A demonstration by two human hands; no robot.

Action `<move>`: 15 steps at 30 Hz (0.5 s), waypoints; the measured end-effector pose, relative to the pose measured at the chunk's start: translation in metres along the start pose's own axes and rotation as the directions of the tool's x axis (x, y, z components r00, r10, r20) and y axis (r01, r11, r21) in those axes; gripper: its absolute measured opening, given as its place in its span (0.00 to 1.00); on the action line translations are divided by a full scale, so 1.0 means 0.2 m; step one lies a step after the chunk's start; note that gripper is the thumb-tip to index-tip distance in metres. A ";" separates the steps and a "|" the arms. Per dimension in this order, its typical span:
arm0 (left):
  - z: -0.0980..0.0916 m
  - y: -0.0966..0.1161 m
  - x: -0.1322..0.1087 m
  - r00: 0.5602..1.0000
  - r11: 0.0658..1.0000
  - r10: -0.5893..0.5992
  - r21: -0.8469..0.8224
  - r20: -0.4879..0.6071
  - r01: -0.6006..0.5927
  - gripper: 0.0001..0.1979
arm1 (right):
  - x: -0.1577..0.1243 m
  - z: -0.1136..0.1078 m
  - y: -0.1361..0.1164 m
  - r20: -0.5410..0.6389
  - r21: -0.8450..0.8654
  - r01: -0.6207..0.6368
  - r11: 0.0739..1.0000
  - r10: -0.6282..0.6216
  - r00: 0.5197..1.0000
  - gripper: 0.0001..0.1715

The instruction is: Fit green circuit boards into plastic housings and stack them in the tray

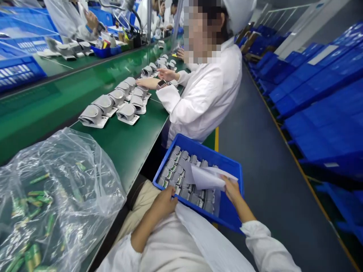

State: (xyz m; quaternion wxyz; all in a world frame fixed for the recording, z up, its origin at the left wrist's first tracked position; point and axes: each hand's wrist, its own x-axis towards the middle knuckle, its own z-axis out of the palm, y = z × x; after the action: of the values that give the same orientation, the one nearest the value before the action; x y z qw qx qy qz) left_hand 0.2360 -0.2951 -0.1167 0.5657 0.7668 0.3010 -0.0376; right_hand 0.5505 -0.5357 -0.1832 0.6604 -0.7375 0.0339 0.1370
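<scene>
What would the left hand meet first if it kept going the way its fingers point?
Most likely the grey parts packed in the blue bin: the left hand rests at the bin's near rim, fingers aimed inward. Depth is unclear.

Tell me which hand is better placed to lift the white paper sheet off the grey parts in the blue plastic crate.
Right hand: it already pinches the white paper sheet at its edge. The left hand rests on the blue plastic crate's near rim.

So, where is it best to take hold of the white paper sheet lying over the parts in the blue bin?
Probably at its free right edge, coming from the right side. The white paper sheet lifts off the parts there, and the right hand already pinches that edge. The left hand rests at the blue bin near rim.
</scene>
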 end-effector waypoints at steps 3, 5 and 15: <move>0.02 -0.06 0.06 0.999 0.980 -0.051 -0.192 -0.013 0.048 0.14 | 0.01 0.05 -0.07 0.067 0.167 -0.138 0.976 0.128 0.989 0.27; 0.03 -0.07 0.09 0.998 0.933 -0.053 -0.354 0.019 0.056 0.18 | 0.01 0.07 -0.14 0.121 0.274 -0.186 0.944 0.158 0.980 0.24; 0.14 0.32 0.35 0.956 0.650 0.219 -0.760 0.198 0.008 0.51 | -0.24 0.00 -0.30 0.294 0.152 -0.135 0.979 0.086 0.952 0.30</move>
State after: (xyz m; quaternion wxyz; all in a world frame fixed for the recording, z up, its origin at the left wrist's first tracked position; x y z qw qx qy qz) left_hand 0.3334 -0.3017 -0.1010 0.8689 0.4668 0.1633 0.0190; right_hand 0.5190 -0.5336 -0.1135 0.7101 -0.6478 -0.0092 0.2756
